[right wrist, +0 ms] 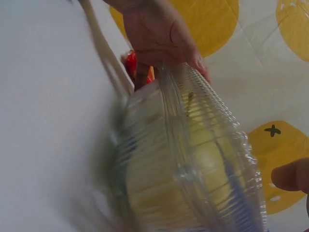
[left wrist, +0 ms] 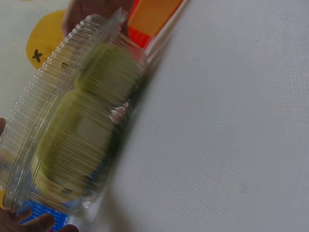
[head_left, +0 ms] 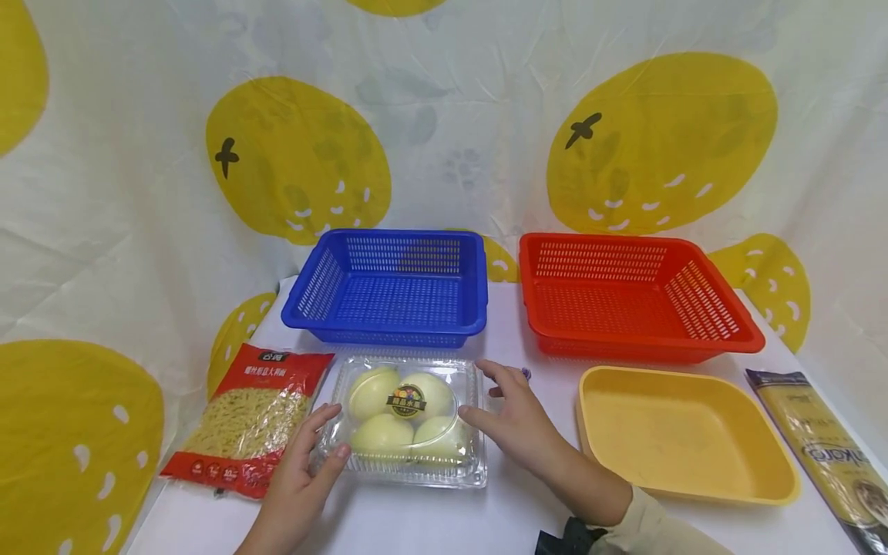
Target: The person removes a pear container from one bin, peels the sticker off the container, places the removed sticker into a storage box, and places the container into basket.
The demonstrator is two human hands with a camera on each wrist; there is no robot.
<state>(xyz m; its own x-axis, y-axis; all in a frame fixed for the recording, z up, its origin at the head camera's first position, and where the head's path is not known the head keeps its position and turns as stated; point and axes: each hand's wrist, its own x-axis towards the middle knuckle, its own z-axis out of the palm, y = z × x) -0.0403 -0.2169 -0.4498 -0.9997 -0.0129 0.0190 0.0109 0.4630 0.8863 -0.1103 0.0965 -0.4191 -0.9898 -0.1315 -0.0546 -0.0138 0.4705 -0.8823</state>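
At lower centre, we see left hand and right hand, fingers loosely extended, flanking a clear ribbed plastic box, long axis left-to-right, rounded pale fruit inside

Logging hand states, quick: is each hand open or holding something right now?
Left hand: open, at the clear box's left side.
Right hand: open, at its right side.

Curtained-off tabletop set-up, kind of room unclear, yellow-patterned cloth hanging behind white table, blue basket, red basket
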